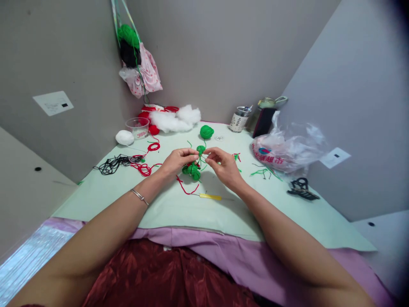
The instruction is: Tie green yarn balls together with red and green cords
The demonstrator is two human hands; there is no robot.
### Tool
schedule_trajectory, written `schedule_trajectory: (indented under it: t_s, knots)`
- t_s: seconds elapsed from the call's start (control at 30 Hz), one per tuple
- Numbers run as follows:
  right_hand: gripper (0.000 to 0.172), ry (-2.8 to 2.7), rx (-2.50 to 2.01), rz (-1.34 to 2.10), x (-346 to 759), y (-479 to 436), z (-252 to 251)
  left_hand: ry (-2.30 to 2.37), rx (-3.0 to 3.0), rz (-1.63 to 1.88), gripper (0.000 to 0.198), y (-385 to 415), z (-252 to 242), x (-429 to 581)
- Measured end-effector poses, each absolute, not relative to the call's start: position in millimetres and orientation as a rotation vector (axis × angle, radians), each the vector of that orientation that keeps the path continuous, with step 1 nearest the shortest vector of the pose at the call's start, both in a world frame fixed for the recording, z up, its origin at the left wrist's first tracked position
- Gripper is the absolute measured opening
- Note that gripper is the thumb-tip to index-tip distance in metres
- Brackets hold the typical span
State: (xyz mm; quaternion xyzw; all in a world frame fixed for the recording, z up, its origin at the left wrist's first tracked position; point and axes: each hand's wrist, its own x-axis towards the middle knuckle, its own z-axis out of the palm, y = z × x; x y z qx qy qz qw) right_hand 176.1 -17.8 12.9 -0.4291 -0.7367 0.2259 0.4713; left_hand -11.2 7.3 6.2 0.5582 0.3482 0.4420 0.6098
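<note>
My left hand [183, 159] is closed in a pinch on a small green crocheted piece [192, 171], which has rounded lobes and a bit of red near its middle. The piece's upper green part [200, 149] stands up between my two hands. To its right, my right hand [223, 165] has thumb and fingertips pinched close to that upper part; what lies between them is too small to make out. A green yarn ball [206, 132] sits just behind, with a strand running toward the piece. Nearer to me lie a crochet hook with a yellow handle [210, 196] and a red yarn strand [185, 189].
At the left lie black yarn [116, 164], red yarn [142, 169], a white yarn ball [124, 137] and a clear tub [139, 128]. White stuffing [171, 121] is at the back. Rightward are a can [239, 120], a phone [263, 122], a plastic bag [281, 149] and a black hair claw [302, 189].
</note>
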Motion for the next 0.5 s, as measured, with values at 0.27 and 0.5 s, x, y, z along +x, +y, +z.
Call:
schedule_trajectory:
  t_s: [0.27, 0.5]
  knots:
    - [0.017, -1.755, -1.044, 0.587, 172.2, -20.7, 17.9, 0.793, 1.277, 1.01, 0.033, 7.2, 2.3, -9.3]
    - [0.003, -1.821, -1.121, 0.436, 177.6, -17.0, 13.6, 0.697, 1.226, 0.903, 0.03, 2.8, 10.7, -10.7]
